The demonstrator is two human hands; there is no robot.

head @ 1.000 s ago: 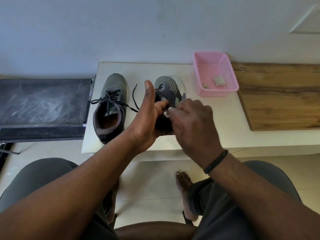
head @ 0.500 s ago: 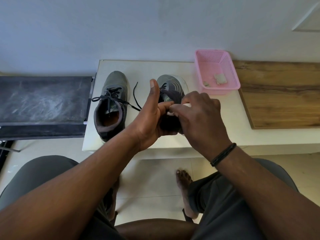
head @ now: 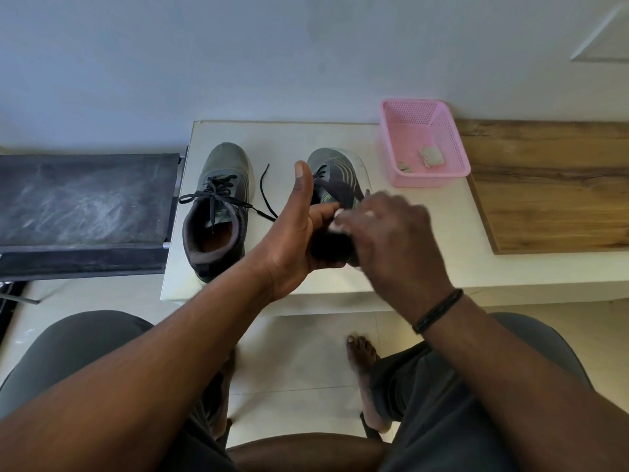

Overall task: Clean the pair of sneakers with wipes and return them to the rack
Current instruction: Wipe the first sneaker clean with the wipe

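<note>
Two grey-green sneakers stand on a white bench point(head: 408, 253). The left sneaker point(head: 219, 202) sits alone with its black laces loose. My left hand point(head: 296, 233) grips the heel end of the right sneaker point(head: 335, 175), thumb raised. My right hand point(head: 388, 233) pinches a white wipe point(head: 335, 221) against the sneaker's collar; only a small bit of the wipe shows between my fingers. The right hand looks blurred.
A pink mesh basket point(head: 442, 114) with used wipe scraps stands at the bench's back right. A wooden panel point(head: 551, 185) lies to the right. A dark scuffed shelf point(head: 81, 199) adjoins the bench on the left. My knees and bare feet are below.
My right hand has shifted slightly right and back along the right sneaker's collar with the wipe. My left hand keeps its grip on the heel. The left sneaker has not moved.
</note>
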